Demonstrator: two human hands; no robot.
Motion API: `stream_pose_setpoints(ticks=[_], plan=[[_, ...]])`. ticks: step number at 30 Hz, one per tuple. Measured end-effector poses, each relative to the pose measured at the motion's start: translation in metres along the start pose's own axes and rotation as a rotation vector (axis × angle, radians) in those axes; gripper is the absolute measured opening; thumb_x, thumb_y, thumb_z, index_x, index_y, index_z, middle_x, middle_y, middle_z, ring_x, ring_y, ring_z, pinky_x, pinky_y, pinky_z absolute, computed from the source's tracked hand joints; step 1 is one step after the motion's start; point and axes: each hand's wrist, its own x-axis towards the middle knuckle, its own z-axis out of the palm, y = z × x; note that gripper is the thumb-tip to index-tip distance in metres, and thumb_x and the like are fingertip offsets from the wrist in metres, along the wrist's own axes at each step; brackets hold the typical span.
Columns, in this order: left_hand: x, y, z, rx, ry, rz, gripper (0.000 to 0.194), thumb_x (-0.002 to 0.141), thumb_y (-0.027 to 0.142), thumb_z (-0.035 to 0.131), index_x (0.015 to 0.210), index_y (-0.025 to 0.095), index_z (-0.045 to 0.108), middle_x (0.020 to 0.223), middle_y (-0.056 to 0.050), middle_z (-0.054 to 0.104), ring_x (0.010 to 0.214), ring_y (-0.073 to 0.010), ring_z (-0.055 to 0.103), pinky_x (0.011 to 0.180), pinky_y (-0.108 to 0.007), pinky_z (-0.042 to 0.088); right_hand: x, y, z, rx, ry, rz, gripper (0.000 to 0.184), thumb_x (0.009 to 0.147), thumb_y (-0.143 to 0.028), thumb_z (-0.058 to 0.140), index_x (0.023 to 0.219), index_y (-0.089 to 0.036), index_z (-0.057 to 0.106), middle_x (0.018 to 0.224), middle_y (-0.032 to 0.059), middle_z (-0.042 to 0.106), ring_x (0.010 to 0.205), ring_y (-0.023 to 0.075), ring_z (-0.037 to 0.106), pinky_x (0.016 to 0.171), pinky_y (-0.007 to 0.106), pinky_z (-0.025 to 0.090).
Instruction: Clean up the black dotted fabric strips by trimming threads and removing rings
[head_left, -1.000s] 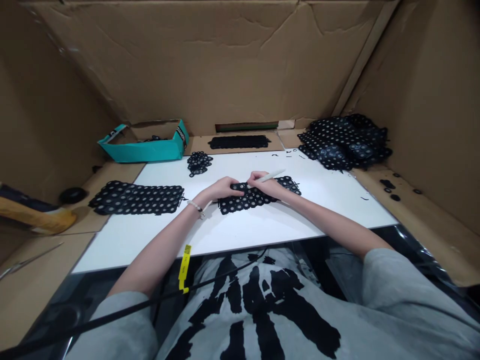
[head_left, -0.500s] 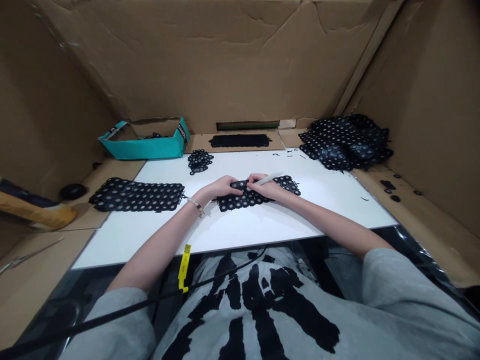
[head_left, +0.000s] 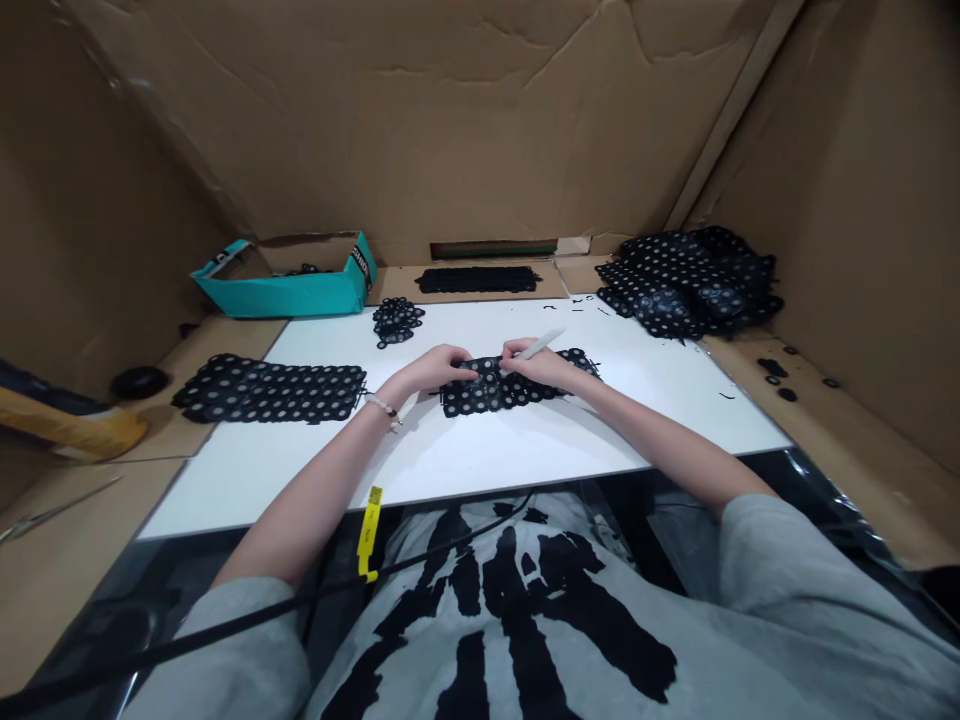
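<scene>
A black perforated sheet (head_left: pixel 487 392) with rows of pale round holes lies in the middle of the white board (head_left: pixel 480 440). My left hand (head_left: pixel 433 367) rests on the sheet's left part with its fingers curled, pinching the material. My right hand (head_left: pixel 536 367) presses on the sheet's right part and grips a thin white stick-like tool (head_left: pixel 541 343) that points up and to the right. Both hands nearly meet over the sheet's upper edge.
A stack of similar sheets (head_left: pixel 270 388) lies at the left and a bigger heap (head_left: pixel 690 282) at the back right. A small pile of black rings (head_left: pixel 397 321), a teal box (head_left: pixel 289 288) and a black strip (head_left: pixel 478 279) sit behind. Cardboard walls enclose the bench.
My hands have shifted slightly on the sheet, and the sheet looks a little more bunched under them. The view has drifted a bit; everything else stays put.
</scene>
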Motion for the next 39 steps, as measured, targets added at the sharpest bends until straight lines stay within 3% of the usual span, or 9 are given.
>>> stream_pose_setpoints(ticks=[6,12,19,24,27,33,39], plan=[[0.007,-0.008,0.010,-0.027,0.061,0.059,0.040,0.071,0.053,0.068,0.083,0.015,0.069,0.077,-0.001,0.066,0.076,-0.0201,0.056,0.071,-0.030,0.040,0.009,0.010,0.007,0.229,0.067,-0.037,0.021,0.077,-0.037,0.058,0.068,-0.019,0.055,0.079,0.0008,0.066,0.078,0.0162,0.057,0.075,0.028,0.040],[0.005,-0.009,0.007,-0.271,0.035,0.040,0.042,0.070,0.052,0.072,0.089,0.015,0.068,0.082,-0.002,0.067,0.076,-0.0172,0.056,0.070,-0.028,0.040,0.010,0.010,0.021,0.127,0.150,-0.038,0.023,0.079,-0.039,0.056,0.067,-0.020,0.053,0.068,-0.0020,0.057,0.071,0.0155,0.052,0.068,0.028,0.037],[0.002,-0.004,0.009,-0.338,0.013,-0.037,0.040,0.070,0.051,0.072,0.086,0.014,0.071,0.077,-0.002,0.066,0.070,-0.0163,0.054,0.065,-0.028,0.038,0.005,0.004,0.027,0.094,0.193,-0.066,0.020,0.080,-0.036,0.054,0.069,-0.020,0.052,0.069,-0.0017,0.057,0.069,0.0149,0.051,0.066,0.027,0.036],[0.003,-0.005,0.005,-0.412,-0.101,-0.074,0.039,0.069,0.049,0.073,0.086,0.015,0.071,0.074,-0.003,0.066,0.067,-0.0165,0.053,0.062,-0.028,0.039,0.003,0.001,0.037,-0.038,0.231,-0.106,0.018,0.083,-0.033,0.049,0.070,-0.021,0.050,0.069,-0.0016,0.058,0.069,0.0152,0.052,0.065,0.028,0.035],[0.001,-0.005,0.001,-0.374,-0.130,-0.071,0.040,0.072,0.051,0.070,0.088,0.015,0.071,0.075,-0.003,0.065,0.067,-0.0164,0.053,0.061,-0.028,0.038,0.005,0.001,0.037,-0.035,0.252,-0.107,0.019,0.083,-0.034,0.049,0.070,-0.021,0.050,0.068,-0.0017,0.057,0.068,0.0151,0.051,0.064,0.027,0.034],[0.003,-0.006,0.000,-0.109,-0.023,0.082,0.041,0.064,0.047,0.076,0.091,0.017,0.067,0.089,-0.001,0.066,0.084,-0.0204,0.057,0.078,-0.030,0.042,0.008,0.003,0.029,0.149,0.215,-0.015,0.021,0.077,-0.037,0.057,0.066,-0.020,0.054,0.066,-0.0016,0.058,0.068,0.0149,0.052,0.066,0.027,0.037],[0.005,-0.009,0.002,-0.131,0.003,0.038,0.047,0.061,0.046,0.077,0.097,0.018,0.065,0.096,-0.003,0.067,0.096,-0.0249,0.059,0.085,-0.032,0.042,0.007,0.006,0.028,0.134,0.106,0.009,0.020,0.075,-0.036,0.059,0.065,-0.019,0.057,0.073,-0.0005,0.063,0.073,0.0155,0.054,0.071,0.028,0.039]])
